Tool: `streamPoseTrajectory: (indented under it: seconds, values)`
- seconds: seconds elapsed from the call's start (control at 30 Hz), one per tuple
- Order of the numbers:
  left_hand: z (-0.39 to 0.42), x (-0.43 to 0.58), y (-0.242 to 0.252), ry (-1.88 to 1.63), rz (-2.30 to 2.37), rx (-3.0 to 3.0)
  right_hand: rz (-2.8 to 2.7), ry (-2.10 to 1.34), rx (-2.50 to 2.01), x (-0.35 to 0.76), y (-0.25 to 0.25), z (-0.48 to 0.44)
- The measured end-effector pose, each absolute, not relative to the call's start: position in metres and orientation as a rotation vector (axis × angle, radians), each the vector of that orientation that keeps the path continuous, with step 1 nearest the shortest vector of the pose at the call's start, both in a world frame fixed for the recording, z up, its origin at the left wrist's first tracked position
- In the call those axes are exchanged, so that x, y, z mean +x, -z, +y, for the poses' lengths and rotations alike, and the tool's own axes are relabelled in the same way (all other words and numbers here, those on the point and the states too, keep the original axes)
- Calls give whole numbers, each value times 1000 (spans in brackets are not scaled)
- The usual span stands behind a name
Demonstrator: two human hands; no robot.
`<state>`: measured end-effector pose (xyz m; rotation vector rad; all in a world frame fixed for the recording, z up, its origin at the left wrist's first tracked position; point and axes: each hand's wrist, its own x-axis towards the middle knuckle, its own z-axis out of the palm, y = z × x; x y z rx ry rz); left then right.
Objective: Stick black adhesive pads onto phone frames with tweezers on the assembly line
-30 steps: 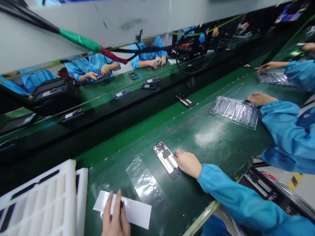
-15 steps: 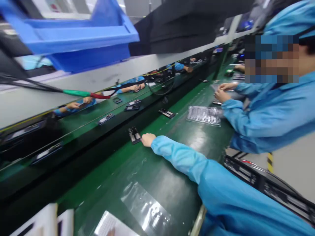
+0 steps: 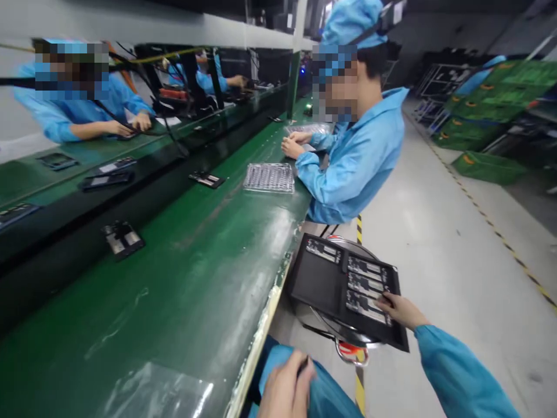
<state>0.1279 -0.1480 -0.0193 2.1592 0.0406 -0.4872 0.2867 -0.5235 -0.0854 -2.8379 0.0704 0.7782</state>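
Note:
My right hand (image 3: 399, 310) reaches over a black tray (image 3: 317, 284) at the right, its fingertips closed on the edge of the nearest phone assembly (image 3: 368, 306). This is a flat black phone frame with light-coloured panels and circuit parts. Two similar phone assemblies (image 3: 365, 276) lie in a column above it. Another phone assembly (image 3: 322, 251) occupies the tray's left compartment. Low in the picture, my left hand (image 3: 287, 388) is over my lap with curled fingers. Something small and dark shows between them, too blurred to make out.
The tray rests on a round metal stool (image 3: 363, 337) beside the green bench (image 3: 217, 244). On the bench are phone assemblies (image 3: 124, 239), a clear plastic tray (image 3: 270, 177) and a clear sheet (image 3: 156, 392). A co-worker (image 3: 354, 157) sits beyond; green crates (image 3: 487, 116) stand farther right.
The view has swung right and down. My right hand has left the phone assembly on the bench and is now at the black tray. My left hand shows plainly now.

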Motion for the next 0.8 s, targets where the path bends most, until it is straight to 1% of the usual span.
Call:
streamPoseTrajectory:
  seconds: [0.17,0.3,0.4,0.5,0.63,0.73,0.8]
  values:
    - [-235,233,58,581,33,2283,66,-763,-2944,285,135,-533]
    - [-294,282,88,610,43,2335,52,-747,-2982,288,155,-533]
    - [-320,288,102,640,20,2359,29,-737,-2982,293,161,-540]
    - [-329,284,112,646,-19,2408,-26,-727,-2968,301,162,-550]
    - [-341,286,120,608,-197,2485,-45,-670,-2966,317,158,-566]
    - [-364,294,125,671,-341,2522,15,-590,-3002,330,154,-579]
    - [-380,300,127,710,-317,2583,42,-564,-3014,336,152,-585]
